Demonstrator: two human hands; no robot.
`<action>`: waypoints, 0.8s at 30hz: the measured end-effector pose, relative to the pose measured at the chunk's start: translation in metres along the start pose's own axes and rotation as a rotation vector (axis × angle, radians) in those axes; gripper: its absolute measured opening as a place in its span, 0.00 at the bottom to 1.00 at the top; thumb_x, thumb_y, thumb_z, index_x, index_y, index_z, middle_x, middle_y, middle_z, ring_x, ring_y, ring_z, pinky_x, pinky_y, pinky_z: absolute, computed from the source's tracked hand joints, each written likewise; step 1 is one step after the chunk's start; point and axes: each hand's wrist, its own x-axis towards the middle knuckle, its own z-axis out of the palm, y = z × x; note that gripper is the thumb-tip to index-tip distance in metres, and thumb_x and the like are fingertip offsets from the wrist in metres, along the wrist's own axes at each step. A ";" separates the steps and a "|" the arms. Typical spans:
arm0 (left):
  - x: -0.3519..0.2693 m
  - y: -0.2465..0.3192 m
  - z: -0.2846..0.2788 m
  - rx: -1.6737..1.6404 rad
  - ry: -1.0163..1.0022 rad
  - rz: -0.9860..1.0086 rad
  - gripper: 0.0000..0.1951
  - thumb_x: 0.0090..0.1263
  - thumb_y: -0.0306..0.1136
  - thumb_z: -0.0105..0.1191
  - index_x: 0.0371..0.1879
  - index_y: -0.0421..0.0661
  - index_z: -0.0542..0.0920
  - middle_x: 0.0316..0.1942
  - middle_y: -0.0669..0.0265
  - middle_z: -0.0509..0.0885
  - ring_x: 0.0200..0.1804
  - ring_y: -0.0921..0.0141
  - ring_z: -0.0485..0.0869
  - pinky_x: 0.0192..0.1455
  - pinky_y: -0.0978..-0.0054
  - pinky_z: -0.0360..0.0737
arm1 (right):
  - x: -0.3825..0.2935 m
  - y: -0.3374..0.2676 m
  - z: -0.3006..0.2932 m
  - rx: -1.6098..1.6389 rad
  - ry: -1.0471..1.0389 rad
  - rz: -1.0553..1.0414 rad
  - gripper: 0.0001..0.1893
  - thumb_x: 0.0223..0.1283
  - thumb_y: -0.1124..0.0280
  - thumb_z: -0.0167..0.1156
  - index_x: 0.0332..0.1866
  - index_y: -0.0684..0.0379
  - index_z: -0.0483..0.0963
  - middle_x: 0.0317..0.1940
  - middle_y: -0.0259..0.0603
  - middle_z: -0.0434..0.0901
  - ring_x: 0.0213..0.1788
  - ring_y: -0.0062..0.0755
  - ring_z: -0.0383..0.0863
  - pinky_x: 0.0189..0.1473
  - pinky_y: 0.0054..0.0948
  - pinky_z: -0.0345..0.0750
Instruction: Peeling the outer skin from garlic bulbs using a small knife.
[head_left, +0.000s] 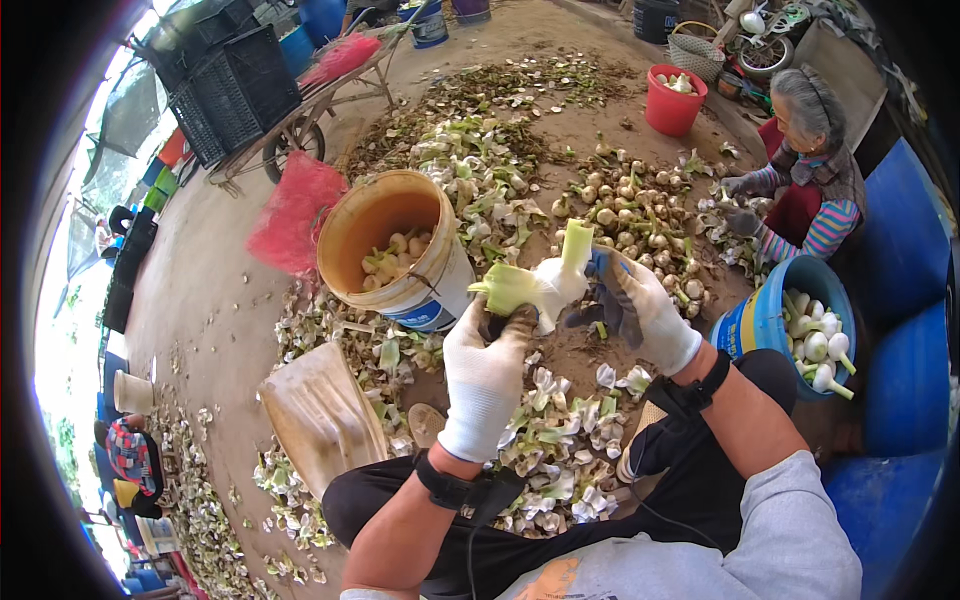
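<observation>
My left hand (491, 352), in a white knit glove with dirty fingertips, pinches a pale green garlic husk (510, 289) between thumb and fingers. Its white lower part lies against a garlic bulb (566, 281) whose cut stem points up. At the bulb's right side is my right hand (645, 307), gloved in white with dark and blue finger patches. Its fingertips come up to the bulb and stem; whether they grip cannot be made out. Below both hands, peeled husks (562, 465) cover the ground between my feet.
A white bucket (450, 277) of bulbs stands ahead left, a blue bucket (739, 322) of bulbs right. Unpeeled garlic (637, 210) is heaped ahead. A person (814, 165) handles garlic at right. A plastic scoop-like container (322, 412) lies left; a loaded wheelbarrow (352, 75) stands farther off.
</observation>
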 end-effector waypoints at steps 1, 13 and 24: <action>-0.002 0.001 0.002 0.069 0.035 0.037 0.12 0.80 0.22 0.60 0.58 0.35 0.84 0.45 0.67 0.90 0.43 0.80 0.83 0.50 0.78 0.82 | 0.000 0.003 0.002 -0.067 0.038 -0.069 0.36 0.79 0.41 0.59 0.75 0.64 0.71 0.60 0.41 0.85 0.57 0.35 0.88 0.53 0.39 0.90; 0.000 -0.005 -0.010 -0.241 0.108 -0.055 0.12 0.81 0.21 0.57 0.59 0.33 0.81 0.50 0.58 0.90 0.47 0.70 0.90 0.53 0.72 0.90 | 0.018 -0.011 -0.026 0.169 0.241 -0.061 0.20 0.80 0.63 0.64 0.64 0.69 0.76 0.53 0.50 0.88 0.47 0.45 0.93 0.43 0.39 0.92; -0.034 -0.046 -0.063 1.365 -0.455 0.196 0.13 0.71 0.31 0.59 0.53 0.43 0.83 0.40 0.50 0.88 0.43 0.47 0.89 0.46 0.53 0.85 | -0.006 -0.014 -0.001 -0.514 0.114 -0.151 0.21 0.68 0.67 0.77 0.62 0.63 0.82 0.52 0.35 0.90 0.53 0.18 0.85 0.59 0.25 0.82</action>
